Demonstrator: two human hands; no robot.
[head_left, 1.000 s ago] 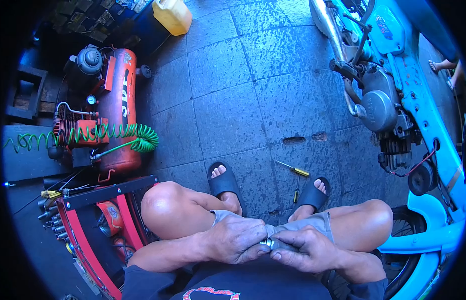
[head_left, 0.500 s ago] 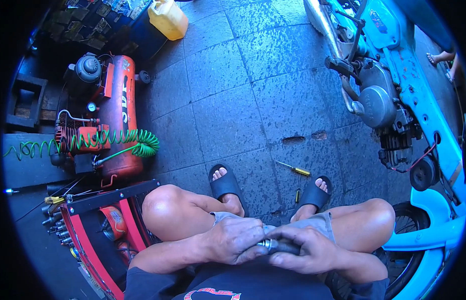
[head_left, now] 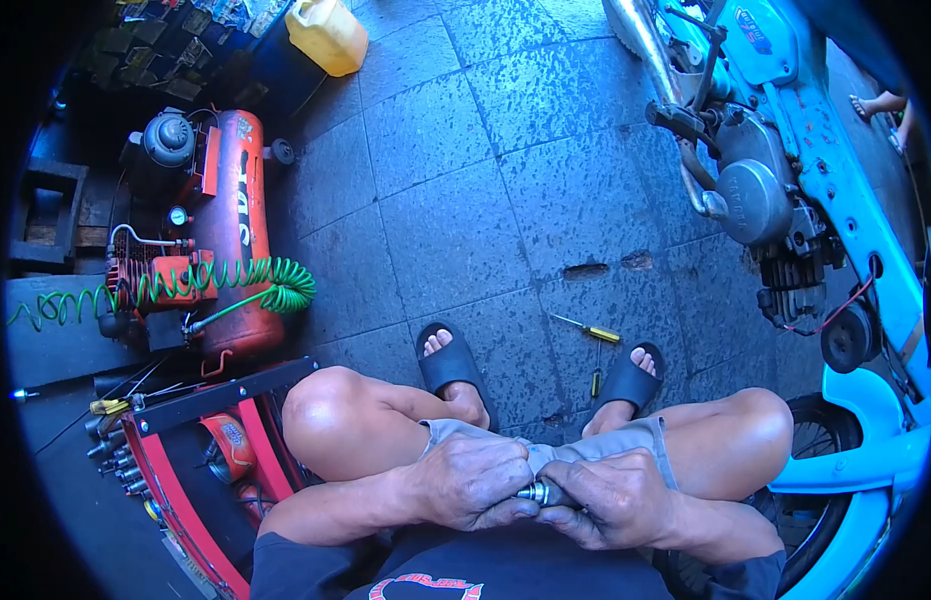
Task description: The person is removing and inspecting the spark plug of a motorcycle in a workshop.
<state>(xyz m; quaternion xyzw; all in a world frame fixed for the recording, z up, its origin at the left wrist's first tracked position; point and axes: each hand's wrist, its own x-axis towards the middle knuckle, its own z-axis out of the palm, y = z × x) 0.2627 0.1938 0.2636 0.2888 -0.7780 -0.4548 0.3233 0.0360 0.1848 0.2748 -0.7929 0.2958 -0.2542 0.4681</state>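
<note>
At the bottom centre, over my lap, my left hand [head_left: 475,485] is closed round one end of a small silver metal part [head_left: 531,492], perhaps a spark plug. My right hand [head_left: 605,495] grips a dark piece [head_left: 555,494] at the part's other end, its fingers bent and smudged black. The two hands almost touch, so much of what they hold is hidden. On the floor between my sandaled feet lie a yellow-handled screwdriver [head_left: 600,332] and a second, smaller one [head_left: 596,382].
A red air compressor [head_left: 240,190] with a green coiled hose [head_left: 285,290] and a red tool stand [head_left: 180,480] with sockets are at left. A yellow jerrycan [head_left: 325,40] stands behind. A light-blue motorbike [head_left: 835,180] with exposed engine fills the right. Another person's feet [head_left: 870,108] show beyond it.
My right hand's fingers have shifted and curled more round the piece it holds, and both hands stay together over my lap. The view has shifted slightly.
</note>
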